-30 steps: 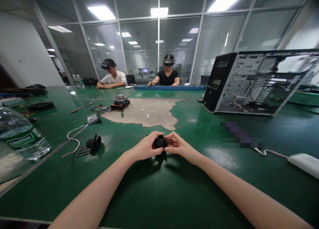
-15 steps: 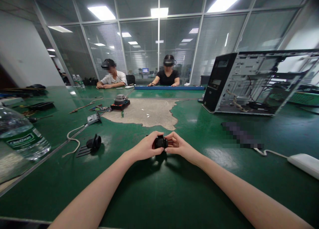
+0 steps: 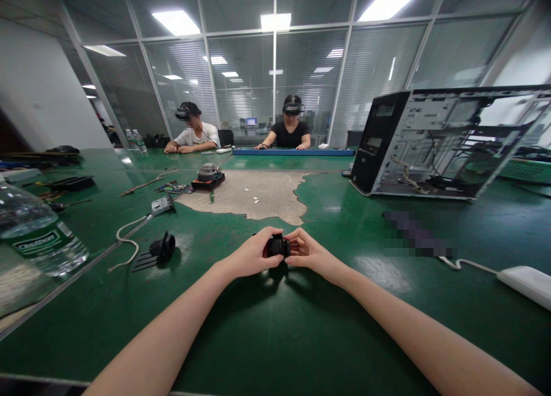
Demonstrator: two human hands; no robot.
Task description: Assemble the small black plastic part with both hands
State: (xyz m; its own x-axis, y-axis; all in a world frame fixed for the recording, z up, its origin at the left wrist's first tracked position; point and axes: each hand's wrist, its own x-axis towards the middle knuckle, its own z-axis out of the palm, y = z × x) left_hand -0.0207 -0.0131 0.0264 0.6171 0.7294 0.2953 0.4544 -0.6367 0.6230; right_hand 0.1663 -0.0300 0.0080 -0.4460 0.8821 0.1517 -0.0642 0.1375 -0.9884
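Between my two hands is a small black plastic part [image 3: 278, 246], held just above the green table [image 3: 275, 333]; its exact kind is not clear. My left hand [image 3: 257, 251] wraps round its left side, thumb below and fingers on top. The fingertips of my right hand [image 3: 310, 252] pinch its right edge. Part of the piece is hidden behind my fingers. To the left lies another black plastic piece [image 3: 162, 247], with a round body and several flat prongs.
An opened computer case [image 3: 383, 143] stands at the right. A water bottle [image 3: 41, 235] is at the left, near a metal bracket [image 3: 162, 204] with a cable. A black-and-red device [image 3: 208, 179] sits further back. Two people sit across the table behind a blue bar [image 3: 293, 152].
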